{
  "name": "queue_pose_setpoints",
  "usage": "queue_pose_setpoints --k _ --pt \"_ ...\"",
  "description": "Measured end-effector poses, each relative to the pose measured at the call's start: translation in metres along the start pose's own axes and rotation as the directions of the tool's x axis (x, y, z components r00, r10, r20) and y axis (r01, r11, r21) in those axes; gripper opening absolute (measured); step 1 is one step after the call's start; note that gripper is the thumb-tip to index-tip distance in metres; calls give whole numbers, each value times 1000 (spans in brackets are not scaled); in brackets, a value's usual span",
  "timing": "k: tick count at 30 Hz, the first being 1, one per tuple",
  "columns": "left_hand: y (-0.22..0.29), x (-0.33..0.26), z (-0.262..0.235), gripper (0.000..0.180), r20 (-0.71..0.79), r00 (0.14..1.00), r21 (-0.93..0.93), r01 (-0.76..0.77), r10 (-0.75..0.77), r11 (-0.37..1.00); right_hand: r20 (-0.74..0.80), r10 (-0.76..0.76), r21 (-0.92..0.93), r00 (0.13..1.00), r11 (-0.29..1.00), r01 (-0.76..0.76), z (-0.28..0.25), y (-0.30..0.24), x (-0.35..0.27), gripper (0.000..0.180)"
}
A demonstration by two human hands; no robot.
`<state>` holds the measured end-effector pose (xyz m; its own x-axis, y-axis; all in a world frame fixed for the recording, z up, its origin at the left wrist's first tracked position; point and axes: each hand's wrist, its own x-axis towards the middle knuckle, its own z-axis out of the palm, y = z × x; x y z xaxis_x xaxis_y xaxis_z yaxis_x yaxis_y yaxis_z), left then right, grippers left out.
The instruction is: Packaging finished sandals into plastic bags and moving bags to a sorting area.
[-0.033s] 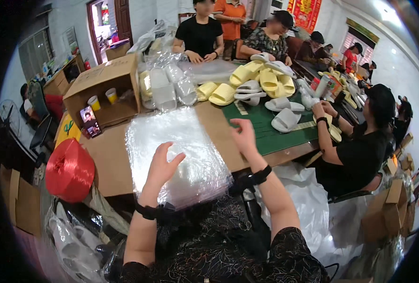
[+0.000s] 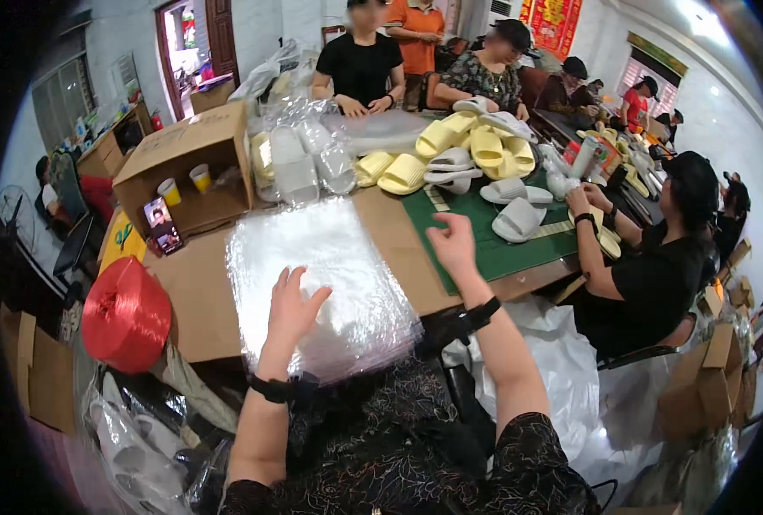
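My left hand (image 2: 296,309) hovers over a stack of clear plastic bags (image 2: 313,249), thumb and fingers apart and nothing in it. To the right, my right hand (image 2: 453,247) is raised near the left edge of a green cutting mat (image 2: 506,270), its fingers loosely curved, apart and holding nothing. Grey slippers (image 2: 519,220) lie on the mat beyond it. A pile of yellow slippers (image 2: 403,174) and more grey ones sits farther back. Behind the bag stack are grey slippers wrapped in clear plastic (image 2: 296,167).
At the left stand an open cardboard box (image 2: 180,142) with cups inside, a propped phone (image 2: 162,225) and a large red twine roll (image 2: 127,313). A co-worker (image 2: 647,266) sits at the right, handling a clear bag; others stand and sit across the table.
Both hands stay raised and empty. The right hand has shifted slightly to the right, and the left slightly down and to the left. The slippers and bags look unchanged.
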<state>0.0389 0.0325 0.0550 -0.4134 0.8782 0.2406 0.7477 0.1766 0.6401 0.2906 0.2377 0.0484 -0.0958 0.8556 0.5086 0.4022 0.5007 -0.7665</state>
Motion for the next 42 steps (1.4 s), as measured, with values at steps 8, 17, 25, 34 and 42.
queue_pose_setpoints --k 8,17,25,34,42 --pt "-48 -28 37 62 -15 997 261 -68 74 963 -297 199 -579 934 740 -342 -120 156 86 62" --pt "-53 -31 44 62 -42 993 288 -90 106 954 -66 490 -748 869 553 -368 -129 190 131 77" --pt "-58 -33 45 62 -77 990 308 -91 120 947 628 416 -282 658 909 -306 -47 57 69 39" --pt "-57 -34 43 62 -95 987 274 -98 128 957 287 341 -674 895 736 -65 -78 50 27 64" --pt "-57 -33 44 62 -106 987 274 -86 119 958 379 285 -611 880 791 7 -20 75 38 84"
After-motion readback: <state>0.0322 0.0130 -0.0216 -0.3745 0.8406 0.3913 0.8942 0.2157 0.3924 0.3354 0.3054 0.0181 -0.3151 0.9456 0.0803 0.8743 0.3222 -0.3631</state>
